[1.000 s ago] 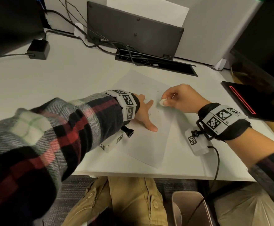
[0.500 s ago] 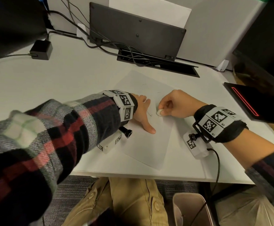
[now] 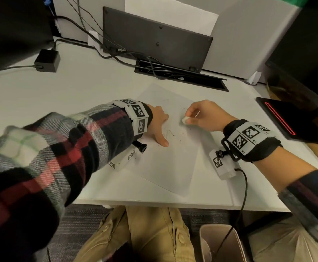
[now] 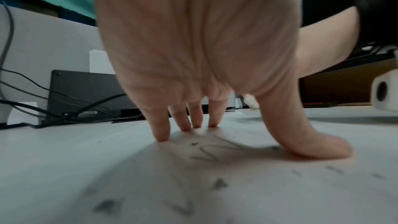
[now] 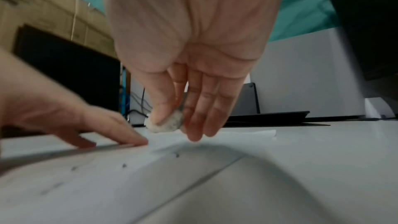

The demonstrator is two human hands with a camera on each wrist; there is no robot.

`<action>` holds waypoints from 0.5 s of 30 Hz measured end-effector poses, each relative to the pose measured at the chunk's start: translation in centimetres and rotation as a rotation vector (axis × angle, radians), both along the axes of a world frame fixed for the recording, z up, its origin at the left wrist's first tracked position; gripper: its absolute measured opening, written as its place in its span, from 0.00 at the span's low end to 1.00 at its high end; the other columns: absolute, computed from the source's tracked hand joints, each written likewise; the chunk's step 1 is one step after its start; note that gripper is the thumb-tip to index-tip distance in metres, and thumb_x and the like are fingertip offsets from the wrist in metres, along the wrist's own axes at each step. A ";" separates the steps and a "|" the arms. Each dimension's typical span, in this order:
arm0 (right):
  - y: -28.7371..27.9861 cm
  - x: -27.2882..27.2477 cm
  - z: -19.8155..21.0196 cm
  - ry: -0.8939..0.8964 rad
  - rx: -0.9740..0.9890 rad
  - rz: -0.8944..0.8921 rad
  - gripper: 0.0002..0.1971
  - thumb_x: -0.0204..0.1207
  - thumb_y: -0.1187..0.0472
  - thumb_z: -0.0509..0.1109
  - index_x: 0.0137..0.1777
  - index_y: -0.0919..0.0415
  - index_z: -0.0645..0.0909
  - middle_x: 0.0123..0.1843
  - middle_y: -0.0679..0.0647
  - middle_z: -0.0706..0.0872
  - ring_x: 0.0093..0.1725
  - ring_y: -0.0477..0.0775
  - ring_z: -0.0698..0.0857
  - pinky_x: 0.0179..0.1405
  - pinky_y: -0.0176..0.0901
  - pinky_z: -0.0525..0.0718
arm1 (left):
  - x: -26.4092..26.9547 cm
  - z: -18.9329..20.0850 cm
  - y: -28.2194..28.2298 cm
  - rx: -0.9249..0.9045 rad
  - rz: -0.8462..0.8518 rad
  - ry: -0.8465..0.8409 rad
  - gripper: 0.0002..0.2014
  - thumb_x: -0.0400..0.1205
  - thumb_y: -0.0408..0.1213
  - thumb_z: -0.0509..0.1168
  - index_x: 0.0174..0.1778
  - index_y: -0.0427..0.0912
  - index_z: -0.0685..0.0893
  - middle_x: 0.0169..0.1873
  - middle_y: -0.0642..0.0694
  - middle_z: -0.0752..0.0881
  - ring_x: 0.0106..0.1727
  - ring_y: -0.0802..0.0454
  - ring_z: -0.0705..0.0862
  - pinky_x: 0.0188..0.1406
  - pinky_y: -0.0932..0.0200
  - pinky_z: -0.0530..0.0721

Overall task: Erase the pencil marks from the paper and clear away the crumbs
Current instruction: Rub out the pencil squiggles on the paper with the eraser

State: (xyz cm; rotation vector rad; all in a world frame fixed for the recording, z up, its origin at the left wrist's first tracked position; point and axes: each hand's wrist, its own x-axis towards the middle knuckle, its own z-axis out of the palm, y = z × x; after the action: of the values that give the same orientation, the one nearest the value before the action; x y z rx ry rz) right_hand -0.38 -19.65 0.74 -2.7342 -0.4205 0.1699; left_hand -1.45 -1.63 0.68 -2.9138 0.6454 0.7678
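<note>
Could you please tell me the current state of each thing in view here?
Paper: flat on the desk, pencil squiggle not yet erased.
Squiggle: between left thumb and fingers.
Crumbs: scattered on the paper.
Eraser: pinched in the right hand, worn and greyed.
Left hand: spread, pressing the paper down.
Right hand: curled round the eraser.
Bin: open, under the desk edge.

My left hand [image 3: 159,127] presses the paper [image 3: 170,167] at frame centre, blocking the left side; my right hand [image 3: 204,116] sits opposite. Between them lies open paper. Cables [image 3: 116,52] and a black panel [image 3: 154,36] crowd the top; lower paper is free.
</note>
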 end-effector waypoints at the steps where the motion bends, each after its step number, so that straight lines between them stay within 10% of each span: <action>1: 0.2 -0.1 -0.2 0.033 -0.040 0.016 0.05 0.74 0.56 0.73 0.40 0.53 0.80 0.43 0.48 0.84 0.44 0.45 0.81 0.47 0.35 0.76 | 0.0 0.0 0.2 0.008 0.012 -0.005 0.52 0.72 0.64 0.67 0.83 0.46 0.46 0.82 0.45 0.48 0.82 0.45 0.54 0.79 0.45 0.59; 15: 1.3 -0.5 -0.1 0.118 -0.048 0.076 0.04 0.73 0.57 0.74 0.43 0.56 0.82 0.46 0.49 0.86 0.48 0.47 0.83 0.54 0.36 0.79 | -0.7 -0.6 1.0 0.062 0.019 -0.022 0.49 0.72 0.70 0.61 0.82 0.59 0.42 0.80 0.42 0.50 0.80 0.40 0.51 0.75 0.39 0.60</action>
State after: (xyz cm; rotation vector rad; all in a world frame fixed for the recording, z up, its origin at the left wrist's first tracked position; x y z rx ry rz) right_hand -0.92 -18.34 0.66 -2.7389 -0.4927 0.3641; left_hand -2.10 -0.62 0.08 -2.8725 0.5823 0.7429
